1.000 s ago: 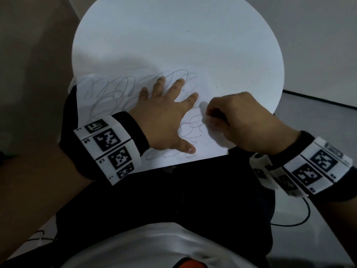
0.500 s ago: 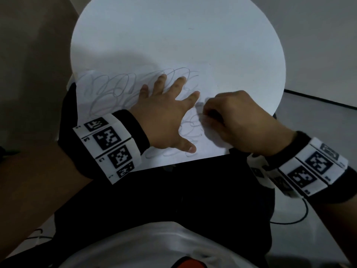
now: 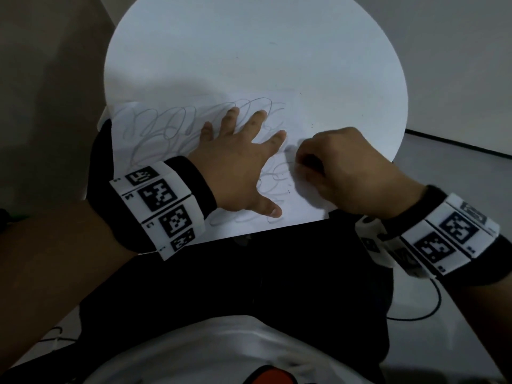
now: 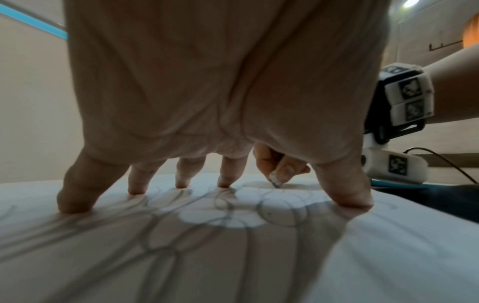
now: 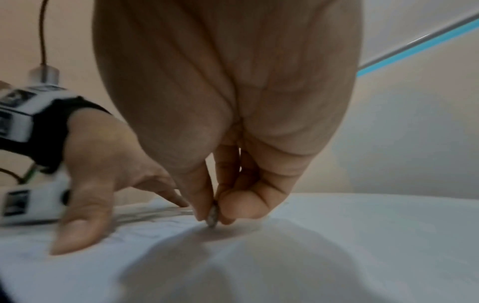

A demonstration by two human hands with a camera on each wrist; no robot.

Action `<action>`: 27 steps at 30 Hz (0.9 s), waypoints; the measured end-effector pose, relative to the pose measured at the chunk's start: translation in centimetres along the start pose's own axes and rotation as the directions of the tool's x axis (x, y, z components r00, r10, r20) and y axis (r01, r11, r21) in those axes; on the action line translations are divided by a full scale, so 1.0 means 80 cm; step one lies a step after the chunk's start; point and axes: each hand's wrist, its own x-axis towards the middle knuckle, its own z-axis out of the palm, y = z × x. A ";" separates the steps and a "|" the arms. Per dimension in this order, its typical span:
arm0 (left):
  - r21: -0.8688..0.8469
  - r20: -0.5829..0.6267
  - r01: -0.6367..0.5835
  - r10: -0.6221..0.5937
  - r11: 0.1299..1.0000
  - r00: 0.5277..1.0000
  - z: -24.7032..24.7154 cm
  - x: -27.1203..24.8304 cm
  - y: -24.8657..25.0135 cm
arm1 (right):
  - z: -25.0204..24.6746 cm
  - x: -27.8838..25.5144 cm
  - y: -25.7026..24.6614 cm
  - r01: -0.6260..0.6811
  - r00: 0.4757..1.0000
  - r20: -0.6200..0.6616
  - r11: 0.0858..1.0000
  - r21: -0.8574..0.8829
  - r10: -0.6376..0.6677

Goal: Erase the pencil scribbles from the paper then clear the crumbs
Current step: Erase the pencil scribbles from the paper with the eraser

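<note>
Both hands meet the paper (image 3: pixel 171 134): left hand (image 3: pixel 238 167) splayed flat, right hand (image 3: pixel 340 173) pinching an eraser (image 5: pixel 212 217) tip-down.

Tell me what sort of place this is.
Probably a plain room indoors, perhaps at home. A person sits at a small round white table holding a sheet of paper; bare walls stand close behind it, and a cable trails over the smooth floor.
</note>
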 end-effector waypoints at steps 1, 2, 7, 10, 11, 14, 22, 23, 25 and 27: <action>-0.002 -0.001 0.002 -0.002 1.000 1.000 0.000 0.000 0.000 | 0.000 0.000 -0.001 -0.001 1.000 -0.006 1.000 -0.008 0.001; 0.001 -0.002 0.000 0.000 1.000 1.000 0.000 0.000 -0.001 | 0.004 -0.002 -0.007 0.025 1.000 0.014 1.000 -0.005 -0.025; 0.004 -0.008 -0.001 0.001 1.000 1.000 0.000 0.001 0.000 | 0.002 -0.004 -0.005 0.021 0.998 0.060 1.000 0.004 -0.021; -0.001 -0.007 0.004 -0.004 1.000 1.000 0.000 0.001 -0.001 | 0.002 -0.004 -0.006 0.022 0.999 0.049 1.000 -0.012 -0.021; 0.005 -0.009 -0.001 0.001 1.000 1.000 0.000 0.001 -0.002 | 0.006 -0.007 -0.016 0.062 0.995 0.083 0.998 0.001 -0.062; 0.012 -0.010 -0.002 0.002 1.000 1.000 0.000 0.001 -0.002 | 0.005 -0.009 -0.018 0.064 0.990 0.125 0.998 0.021 -0.066; 0.007 -0.004 0.011 -0.011 1.000 1.000 -0.003 0.001 -0.001 | 0.005 -0.008 -0.018 0.014 0.988 0.156 1.000 -0.001 -0.014; 0.001 -0.001 0.017 -0.017 1.000 1.000 -0.003 0.000 -0.001 | 0.001 -0.005 -0.007 -0.041 0.992 0.118 0.999 -0.016 0.043; 0.007 -0.002 0.023 -0.023 1.000 1.000 -0.004 0.001 0.000 | -0.014 -0.003 0.010 -0.136 0.990 0.040 0.990 -0.045 0.137; 0.032 -0.003 0.018 -0.018 0.999 1.000 -0.004 0.002 -0.002 | -0.026 -0.006 0.014 -0.185 0.983 -0.004 0.983 0.016 0.185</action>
